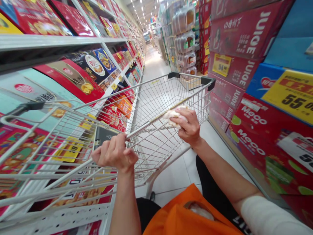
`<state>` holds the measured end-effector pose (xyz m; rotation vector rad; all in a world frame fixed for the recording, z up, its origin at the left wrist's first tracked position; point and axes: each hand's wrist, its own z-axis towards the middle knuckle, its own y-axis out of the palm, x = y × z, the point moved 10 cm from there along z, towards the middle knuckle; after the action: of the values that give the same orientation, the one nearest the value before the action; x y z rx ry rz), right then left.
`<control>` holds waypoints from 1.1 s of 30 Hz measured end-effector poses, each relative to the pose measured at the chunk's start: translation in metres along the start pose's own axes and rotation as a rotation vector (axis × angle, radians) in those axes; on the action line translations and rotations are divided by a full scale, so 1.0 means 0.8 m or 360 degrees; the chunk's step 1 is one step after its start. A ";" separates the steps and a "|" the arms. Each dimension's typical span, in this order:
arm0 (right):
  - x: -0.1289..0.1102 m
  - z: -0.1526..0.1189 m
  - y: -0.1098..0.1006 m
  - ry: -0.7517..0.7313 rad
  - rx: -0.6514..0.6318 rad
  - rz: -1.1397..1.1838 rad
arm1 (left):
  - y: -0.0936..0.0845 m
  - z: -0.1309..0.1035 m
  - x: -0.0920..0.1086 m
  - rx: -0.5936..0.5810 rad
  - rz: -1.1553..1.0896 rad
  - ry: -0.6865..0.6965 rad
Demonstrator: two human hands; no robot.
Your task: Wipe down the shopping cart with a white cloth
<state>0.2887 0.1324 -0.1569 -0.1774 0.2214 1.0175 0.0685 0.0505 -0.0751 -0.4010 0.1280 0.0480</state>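
A wire shopping cart (156, 153) stands across the aisle in front of me. My left hand (117, 151) is closed around the cart's near top rail, left of the middle. Bunched in my right hand (189, 125) is a whitish, stained cloth (172, 117), pressed against the same rail farther to the right. The rail looks dull and brownish just beyond the cloth. A dark panel (104, 138) is fixed to the cart behind my left hand. Black corner caps (207, 82) sit at the cart's end. Part of the cloth is hidden by my right fingers.
White shelves (61, 41) with boxed snacks run along the left. Stacked juice cartons (234, 39) and red Meco boxes (264, 143) stand close on the right. Shrink-wrapped bottles (184, 42) are piled farther along. The tiled floor (155, 58) stretches down the aisle.
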 end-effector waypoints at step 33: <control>0.084 -0.014 -0.008 0.0242 -0.0009 -0.0107 | -0.007 0.001 -0.005 -0.0048 0.0100 0.0133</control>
<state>0.3274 0.1814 -0.1853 -0.2662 0.3489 0.9385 0.0651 0.0453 -0.0719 -0.4289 0.2224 0.0954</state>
